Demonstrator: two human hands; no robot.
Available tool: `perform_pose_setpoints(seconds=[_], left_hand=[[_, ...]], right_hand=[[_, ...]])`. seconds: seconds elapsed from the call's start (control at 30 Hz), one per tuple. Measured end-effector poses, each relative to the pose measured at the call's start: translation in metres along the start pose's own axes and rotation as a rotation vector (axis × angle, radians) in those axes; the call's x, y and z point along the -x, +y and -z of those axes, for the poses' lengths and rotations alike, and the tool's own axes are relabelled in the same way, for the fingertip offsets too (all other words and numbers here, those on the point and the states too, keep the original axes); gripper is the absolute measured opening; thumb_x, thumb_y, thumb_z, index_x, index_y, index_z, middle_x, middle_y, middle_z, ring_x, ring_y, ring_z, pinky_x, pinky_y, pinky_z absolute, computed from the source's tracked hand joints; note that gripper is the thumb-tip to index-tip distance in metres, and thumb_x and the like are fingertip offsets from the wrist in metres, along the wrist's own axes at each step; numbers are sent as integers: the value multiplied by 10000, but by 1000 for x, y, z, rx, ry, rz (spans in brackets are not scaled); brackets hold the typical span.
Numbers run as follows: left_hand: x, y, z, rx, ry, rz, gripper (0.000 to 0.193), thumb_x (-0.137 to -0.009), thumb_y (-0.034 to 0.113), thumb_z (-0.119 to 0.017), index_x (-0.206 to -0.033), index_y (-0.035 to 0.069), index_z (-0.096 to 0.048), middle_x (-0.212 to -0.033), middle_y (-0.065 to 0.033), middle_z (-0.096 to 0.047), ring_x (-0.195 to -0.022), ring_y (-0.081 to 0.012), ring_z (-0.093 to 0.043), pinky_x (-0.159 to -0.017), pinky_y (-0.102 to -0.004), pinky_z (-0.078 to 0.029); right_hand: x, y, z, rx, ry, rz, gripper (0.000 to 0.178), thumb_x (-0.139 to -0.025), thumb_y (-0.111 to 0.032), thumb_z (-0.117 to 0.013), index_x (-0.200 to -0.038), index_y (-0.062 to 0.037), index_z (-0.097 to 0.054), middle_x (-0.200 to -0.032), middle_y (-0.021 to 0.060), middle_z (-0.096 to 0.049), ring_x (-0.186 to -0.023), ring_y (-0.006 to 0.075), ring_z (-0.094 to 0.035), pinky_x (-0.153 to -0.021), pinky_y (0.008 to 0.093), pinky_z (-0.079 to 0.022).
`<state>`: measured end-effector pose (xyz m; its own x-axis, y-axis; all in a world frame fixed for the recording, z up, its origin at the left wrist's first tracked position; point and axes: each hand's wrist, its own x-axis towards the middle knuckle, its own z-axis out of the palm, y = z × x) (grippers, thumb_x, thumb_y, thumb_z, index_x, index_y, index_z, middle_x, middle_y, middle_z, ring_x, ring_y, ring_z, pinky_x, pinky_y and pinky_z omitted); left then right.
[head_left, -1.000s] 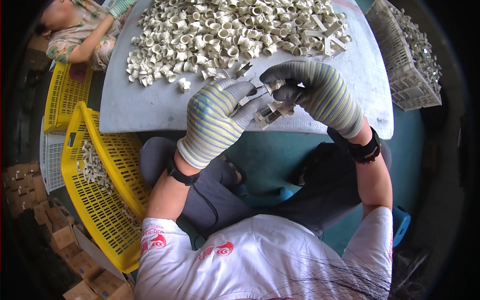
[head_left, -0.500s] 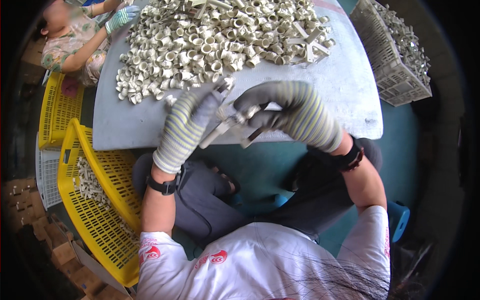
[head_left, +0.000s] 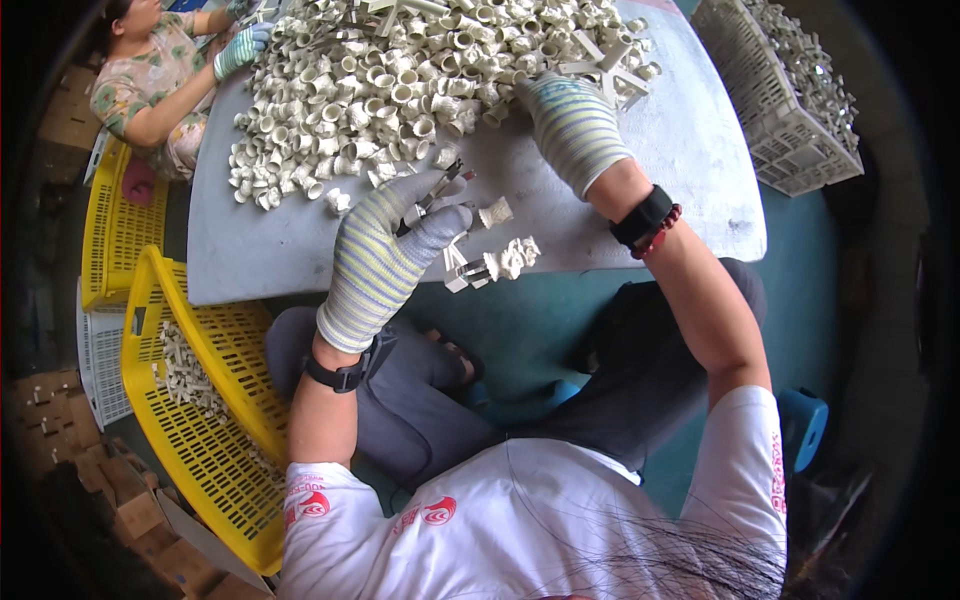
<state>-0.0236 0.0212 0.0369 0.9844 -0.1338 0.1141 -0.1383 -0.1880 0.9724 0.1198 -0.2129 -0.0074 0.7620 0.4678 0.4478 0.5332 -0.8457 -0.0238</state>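
Observation:
My left hand [head_left: 385,240], in a striped knit glove with grey fingertips, is closed around a branched off-white piece [head_left: 460,272] with small cup-shaped ends. Darker metallic-looking parts show between its thumb and fingers; I cannot make out what they are. One cup-shaped end [head_left: 496,212] points to the right over the table edge. My right hand [head_left: 575,125], gloved alike, reaches to the near edge of a heap of off-white cup-shaped parts [head_left: 400,90]. Its fingertips are mostly hidden behind the hand, so any part in them does not show.
The heap lies on a pale grey table [head_left: 690,180], with star-shaped branched pieces [head_left: 608,65] on its right side. A white crate [head_left: 800,130] of parts stands at right. Yellow baskets [head_left: 190,460] stand at left, one with small pieces. A gloved co-worker [head_left: 150,90] sits at far left.
My right hand has let go of the branched piece and moved up and forward to the heap. My left hand stays near the table edge, still holding the piece.

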Motion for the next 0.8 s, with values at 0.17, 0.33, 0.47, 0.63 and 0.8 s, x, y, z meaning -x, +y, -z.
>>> perform_pose_setpoints(seconds=[0.17,0.33,0.47,0.63,0.8], left_hand=[[5,-5,8,-156,74,-107,366,-924,255,-820,-1173,-3,-744,-1013,-58,-758,-898,-110,-682,-807,-286,-551],[5,-1,7,-307,94,-227,329,-924,190,-814,-1172,-14,-745,-1031,-83,-775,-906,-120,-702,-797,-298,-562],[0,1,2,-535,205,-452,288,-836,121,-847,-1085,-5,-776,-919,-120,-782,-780,-211,-746,-702,-335,-580],[6,0,2,-622,187,-477,280,-865,96,-832,-1125,19,-763,-930,-69,-769,-730,-176,-693,-744,-324,-537],[5,-5,-2,-629,142,-461,316,-855,102,-836,-1161,53,-770,-929,-56,-770,-755,-144,-705,-734,-315,-544]], right_hand=[[8,2,38,-359,-352,-98,175,-892,-68,-692,-1056,-61,-753,-893,137,-753,-827,341,-734,-749,429,-575],[42,2,38,-597,-333,41,175,-825,-144,-763,-987,-79,-778,-882,161,-737,-855,351,-720,-779,452,-556],[34,-10,49,19,-165,274,131,-786,-149,-773,-911,-120,-798,-858,147,-722,-876,345,-713,-758,444,-551],[33,-26,58,-34,-336,31,129,-829,-175,-729,-895,-83,-791,-776,171,-713,-744,354,-709,-701,456,-557],[38,-7,50,-505,-291,-163,217,-917,-216,-644,-929,-32,-758,-730,218,-674,-615,377,-659,-634,444,-546]])
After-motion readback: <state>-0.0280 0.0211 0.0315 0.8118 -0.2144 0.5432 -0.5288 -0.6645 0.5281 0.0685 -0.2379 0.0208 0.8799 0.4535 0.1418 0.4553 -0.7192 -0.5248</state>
